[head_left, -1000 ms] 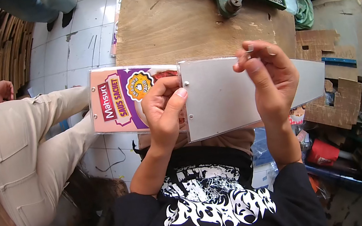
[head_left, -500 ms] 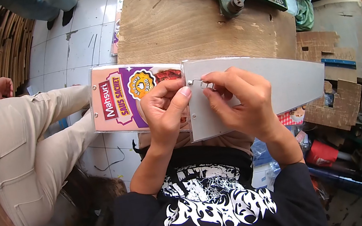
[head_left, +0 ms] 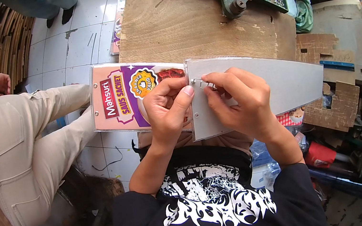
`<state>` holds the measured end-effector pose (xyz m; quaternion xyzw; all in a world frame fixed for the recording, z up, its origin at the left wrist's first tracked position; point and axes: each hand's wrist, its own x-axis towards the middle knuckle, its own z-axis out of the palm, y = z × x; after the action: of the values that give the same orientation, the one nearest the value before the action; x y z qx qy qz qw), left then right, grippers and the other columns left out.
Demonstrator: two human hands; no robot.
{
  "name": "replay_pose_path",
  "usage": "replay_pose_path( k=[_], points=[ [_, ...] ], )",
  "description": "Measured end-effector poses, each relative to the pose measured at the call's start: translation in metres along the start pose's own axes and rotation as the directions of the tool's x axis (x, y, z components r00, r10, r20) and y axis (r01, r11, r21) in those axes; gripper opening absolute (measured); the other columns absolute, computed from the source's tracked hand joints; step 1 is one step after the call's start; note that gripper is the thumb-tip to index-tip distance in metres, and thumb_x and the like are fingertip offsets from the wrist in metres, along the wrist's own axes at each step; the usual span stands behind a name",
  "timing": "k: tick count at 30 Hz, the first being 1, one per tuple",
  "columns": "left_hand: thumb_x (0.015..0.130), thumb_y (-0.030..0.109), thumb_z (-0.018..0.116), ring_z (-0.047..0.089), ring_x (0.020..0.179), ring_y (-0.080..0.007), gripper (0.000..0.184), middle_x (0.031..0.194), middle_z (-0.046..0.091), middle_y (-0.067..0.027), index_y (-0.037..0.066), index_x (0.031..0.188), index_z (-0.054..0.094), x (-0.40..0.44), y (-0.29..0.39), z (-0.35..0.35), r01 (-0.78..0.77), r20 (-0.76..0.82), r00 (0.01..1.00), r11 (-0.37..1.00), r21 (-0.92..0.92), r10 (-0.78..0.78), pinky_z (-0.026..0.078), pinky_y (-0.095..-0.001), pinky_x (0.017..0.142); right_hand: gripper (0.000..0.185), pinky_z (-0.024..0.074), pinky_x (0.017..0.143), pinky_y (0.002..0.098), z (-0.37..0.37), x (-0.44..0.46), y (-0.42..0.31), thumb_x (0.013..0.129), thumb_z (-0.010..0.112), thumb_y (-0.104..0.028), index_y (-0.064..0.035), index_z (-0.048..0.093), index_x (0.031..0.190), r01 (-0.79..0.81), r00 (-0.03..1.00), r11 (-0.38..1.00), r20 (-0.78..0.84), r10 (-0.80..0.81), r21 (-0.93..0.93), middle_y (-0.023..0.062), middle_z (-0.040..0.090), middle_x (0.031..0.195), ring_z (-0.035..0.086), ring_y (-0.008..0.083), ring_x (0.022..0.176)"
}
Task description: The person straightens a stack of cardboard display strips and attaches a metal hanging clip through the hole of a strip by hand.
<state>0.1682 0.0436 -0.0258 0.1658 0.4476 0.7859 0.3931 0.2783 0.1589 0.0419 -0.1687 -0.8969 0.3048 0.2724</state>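
A printed pink and purple card (head_left: 108, 97) in clear plastic lies partly under a plain grey panel (head_left: 281, 77) that tapers to the right. Both have small metal eyelets near their short edges. My left hand (head_left: 166, 108) pinches the grey panel's left edge, thumb on top, beside the upper eyelet (head_left: 193, 81). Between the thumb and fingers of my right hand (head_left: 241, 97) is a small bent metal wire (head_left: 199, 79), its end at that eyelet. Whether the wire passes through the hole cannot be made out.
Behind the cards stands a wooden table (head_left: 195, 28) bearing a green metal press (head_left: 239, 1) with trays of small parts. At the left is a person in beige trousers (head_left: 24, 155). Cut boards (head_left: 334, 100) and wood scraps lie at the right.
My right hand, raised over the grey panel a second ago, has come left and down to the upper eyelet with the wire. Over the last half second both hands have barely moved.
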Motion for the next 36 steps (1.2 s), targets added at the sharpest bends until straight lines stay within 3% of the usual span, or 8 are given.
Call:
replay_pose_path(
  k=[16,25,36],
  points=[
    [0.089,0.002,0.064,0.064,0.074,-0.0062,0.017,0.087,0.070,-0.0096,-0.009,0.103,0.063,-0.002,0.000,0.001,0.013,-0.011,1.000,1.000,0.014,-0.012,0.051,-0.0191,0.066,0.018,0.0467,0.047,0.0277,0.009,0.001,0.002,0.070,0.070,0.007,-0.0012,0.068,0.086,-0.045,0.990,0.997,-0.130,0.052,0.059,0.0069,0.061,0.067,0.058,0.0162,0.052],
    [0.088,0.001,0.064,0.060,0.065,-0.0035,0.015,0.080,0.068,-0.0056,-0.008,0.100,0.063,-0.001,0.002,0.005,-0.007,-0.028,1.000,0.998,0.068,0.009,0.047,-0.0176,0.057,0.014,0.0452,0.046,0.0270,0.014,0.002,0.001,0.068,0.070,0.005,-0.0014,0.065,0.079,-0.074,0.982,0.996,-0.170,0.081,0.048,0.0065,0.061,0.065,0.057,0.0151,0.050],
    [0.086,-0.001,0.064,0.059,0.065,-0.0032,0.013,0.079,0.067,-0.0044,-0.007,0.098,0.063,-0.001,0.002,0.004,-0.013,-0.042,0.999,0.994,0.109,0.017,0.048,-0.0175,0.058,0.012,0.0434,0.045,0.0250,0.012,0.001,0.006,0.069,0.069,0.004,-0.0005,0.064,0.078,-0.103,0.975,0.994,-0.194,0.108,0.036,0.0056,0.058,0.061,0.055,0.0123,0.048]
  ],
)
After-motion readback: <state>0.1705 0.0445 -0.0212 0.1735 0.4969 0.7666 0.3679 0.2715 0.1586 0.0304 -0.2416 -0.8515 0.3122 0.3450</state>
